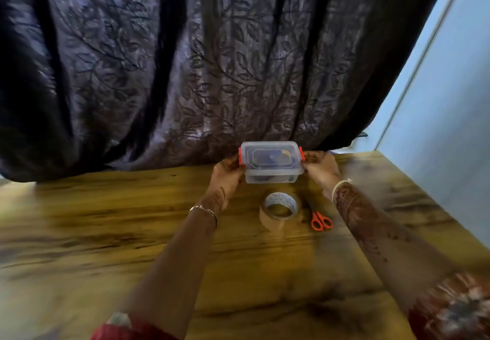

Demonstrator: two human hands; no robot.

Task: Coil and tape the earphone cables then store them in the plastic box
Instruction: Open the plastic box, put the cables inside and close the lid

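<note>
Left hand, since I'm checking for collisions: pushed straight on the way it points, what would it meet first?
The plastic box, whose left end the left hand holds in its grip; beyond it, probably the curtain.

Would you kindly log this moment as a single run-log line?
left hand: holds plastic box | right hand: holds plastic box | lid: on | tape roll, scissors: on table

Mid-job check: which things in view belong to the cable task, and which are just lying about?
Belongs to the job: plastic box, lid on, gripped by left hand and right hand; dark contents inside, unclear; tape roll; scissors.

Only surroundings: wooden table; dark curtain; pale wall.
</note>
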